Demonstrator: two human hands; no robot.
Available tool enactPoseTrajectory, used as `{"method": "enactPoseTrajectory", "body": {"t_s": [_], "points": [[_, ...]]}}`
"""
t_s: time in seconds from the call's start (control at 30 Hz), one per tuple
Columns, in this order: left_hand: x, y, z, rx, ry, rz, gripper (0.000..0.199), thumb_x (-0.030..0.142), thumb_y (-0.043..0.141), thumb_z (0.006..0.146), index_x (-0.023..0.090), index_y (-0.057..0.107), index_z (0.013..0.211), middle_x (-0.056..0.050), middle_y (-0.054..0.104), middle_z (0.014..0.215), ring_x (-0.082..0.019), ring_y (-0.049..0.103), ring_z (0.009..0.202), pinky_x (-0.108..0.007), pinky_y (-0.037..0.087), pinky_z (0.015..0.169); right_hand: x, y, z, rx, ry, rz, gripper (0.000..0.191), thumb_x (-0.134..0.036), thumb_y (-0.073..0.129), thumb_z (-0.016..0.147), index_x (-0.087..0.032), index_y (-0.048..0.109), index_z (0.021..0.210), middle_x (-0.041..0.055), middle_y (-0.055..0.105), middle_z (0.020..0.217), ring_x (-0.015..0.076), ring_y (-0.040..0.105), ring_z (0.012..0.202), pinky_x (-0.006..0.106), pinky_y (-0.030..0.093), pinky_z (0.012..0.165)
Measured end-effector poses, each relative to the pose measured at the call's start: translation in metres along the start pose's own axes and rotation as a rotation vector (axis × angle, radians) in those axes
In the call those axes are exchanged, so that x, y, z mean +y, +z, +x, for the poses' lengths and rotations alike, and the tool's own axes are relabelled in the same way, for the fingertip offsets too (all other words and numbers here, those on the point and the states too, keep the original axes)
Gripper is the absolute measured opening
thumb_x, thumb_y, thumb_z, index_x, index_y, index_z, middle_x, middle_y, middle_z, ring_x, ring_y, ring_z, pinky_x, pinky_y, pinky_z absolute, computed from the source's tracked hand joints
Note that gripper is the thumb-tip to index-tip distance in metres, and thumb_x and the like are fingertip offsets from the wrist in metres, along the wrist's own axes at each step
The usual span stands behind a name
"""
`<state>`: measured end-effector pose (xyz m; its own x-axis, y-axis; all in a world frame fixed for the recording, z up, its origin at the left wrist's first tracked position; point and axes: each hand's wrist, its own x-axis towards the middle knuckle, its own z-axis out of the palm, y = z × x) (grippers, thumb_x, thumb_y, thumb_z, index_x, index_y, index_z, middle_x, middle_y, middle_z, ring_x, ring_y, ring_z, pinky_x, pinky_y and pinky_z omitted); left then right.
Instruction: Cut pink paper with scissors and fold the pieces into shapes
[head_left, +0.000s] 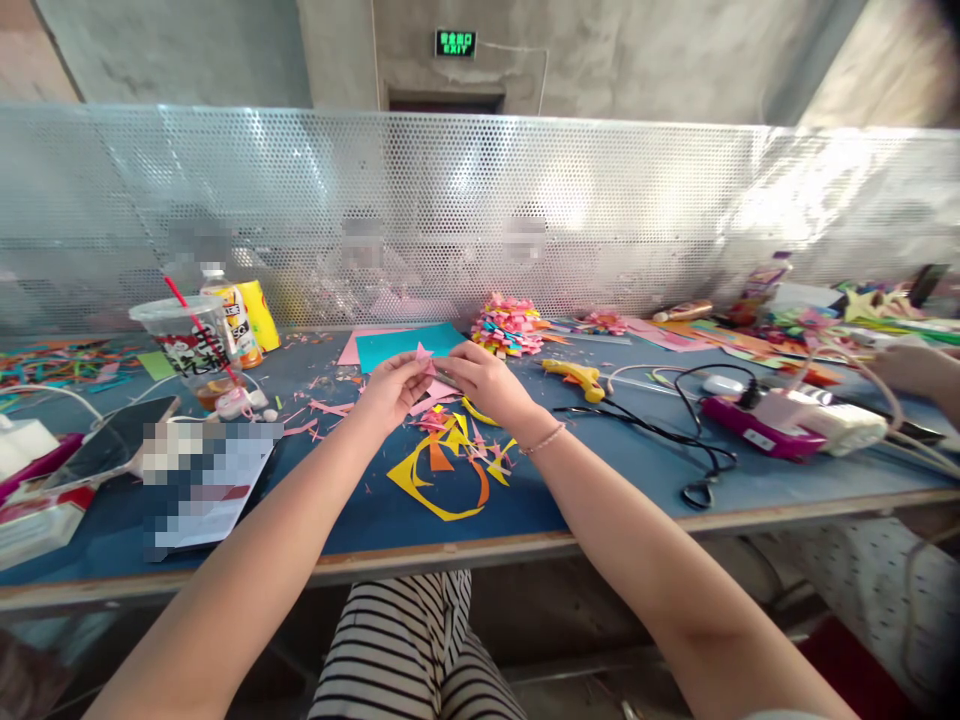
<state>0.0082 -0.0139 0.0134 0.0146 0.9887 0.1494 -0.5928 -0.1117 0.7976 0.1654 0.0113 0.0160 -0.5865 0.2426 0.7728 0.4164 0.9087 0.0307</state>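
A small pointed piece of pink paper (424,357) is pinched between the fingers of my left hand (395,388), above the middle of the table. Close beside it on the right, my right hand (486,382) is closed, its fingertips around something thin that I cannot make out. Under and in front of my hands lie yellow paper scraps (409,478), with orange and pink cuttings among them. A teal sheet (382,350) is just behind my left hand. Behind my right hand stands a pile of pink, yellow and blue paper pieces (510,325).
At left are a plastic cup (187,350) with a red straw, a bottle (244,340) and a tablet (225,490). Right of my hands lie a yellow-handled tool (574,380), black cables (652,430) and a purple power strip (765,430). A person's hand (911,370) is at far right.
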Motion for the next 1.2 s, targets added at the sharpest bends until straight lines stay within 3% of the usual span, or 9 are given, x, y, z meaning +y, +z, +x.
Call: {"method": "enactPoseTrajectory", "body": {"t_s": [0.13,0.23,0.37,0.5,0.67,0.9,1.2], "points": [[-0.001,-0.003,0.002,0.016,0.0,-0.032,0.011,0.01,0.065,0.06,0.013,0.057,0.067,0.001,0.062,0.06,-0.006,0.058,0.057,-0.018,0.048,0.062,0.0,0.0,-0.002,-0.101,-0.032,-0.217,0.031,-0.017,0.035,0.085,-0.023,0.052,0.111,0.0068,0.05,0.089,0.014,0.046,0.079,0.025,0.042,0.067],[-0.002,-0.003,0.003,0.015,0.004,-0.037,0.011,0.011,0.065,0.06,0.013,0.057,0.066,0.002,0.061,0.06,-0.006,0.058,0.056,-0.017,0.048,0.062,-0.003,0.0,-0.002,-0.122,-0.029,-0.261,0.03,-0.018,0.037,0.085,-0.024,0.052,0.11,0.0062,0.05,0.088,0.0141,0.045,0.076,0.024,0.04,0.064],[-0.002,-0.003,0.004,-0.001,0.018,-0.014,0.011,0.012,0.066,0.06,0.014,0.057,0.067,0.002,0.061,0.059,-0.006,0.057,0.056,-0.018,0.047,0.061,-0.006,0.004,0.0,-0.018,0.052,-0.018,0.027,-0.019,0.036,0.085,-0.021,0.056,0.103,0.0057,0.05,0.084,0.0122,0.047,0.075,0.023,0.04,0.066],[-0.003,-0.004,0.006,-0.006,0.045,0.047,0.012,0.014,0.067,0.059,0.014,0.057,0.066,0.002,0.059,0.058,-0.005,0.056,0.056,-0.018,0.045,0.062,-0.002,0.013,0.002,0.135,0.259,0.192,0.018,-0.023,0.04,0.083,-0.016,0.057,0.085,0.0034,0.05,0.074,0.0118,0.047,0.07,0.023,0.039,0.063],[-0.007,-0.005,0.006,-0.043,0.084,0.174,0.014,0.017,0.066,0.058,0.014,0.058,0.069,0.002,0.059,0.061,-0.006,0.055,0.057,-0.019,0.043,0.061,-0.002,0.019,0.003,0.032,0.425,0.315,0.022,-0.032,0.041,0.082,-0.016,0.047,0.068,-0.0017,0.046,0.06,0.009,0.041,0.056,0.022,0.032,0.053],[-0.009,-0.004,0.004,-0.066,0.135,0.36,0.019,0.019,0.068,0.056,0.014,0.057,0.07,0.0,0.059,0.06,-0.009,0.055,0.058,-0.023,0.044,0.06,-0.005,0.019,0.003,-0.06,0.42,0.357,0.028,-0.033,0.037,0.083,-0.016,0.044,0.063,-0.0021,0.045,0.057,0.0084,0.041,0.054,0.022,0.029,0.053],[-0.006,-0.006,0.005,-0.091,-0.008,0.237,0.018,0.014,0.068,0.055,0.013,0.058,0.069,-0.001,0.059,0.063,-0.009,0.057,0.058,-0.024,0.045,0.065,0.0,0.019,0.003,-0.064,0.366,0.378,0.028,-0.029,0.037,0.083,-0.017,0.037,0.058,-0.0029,0.039,0.055,0.0084,0.037,0.054,0.022,0.028,0.053]]}}
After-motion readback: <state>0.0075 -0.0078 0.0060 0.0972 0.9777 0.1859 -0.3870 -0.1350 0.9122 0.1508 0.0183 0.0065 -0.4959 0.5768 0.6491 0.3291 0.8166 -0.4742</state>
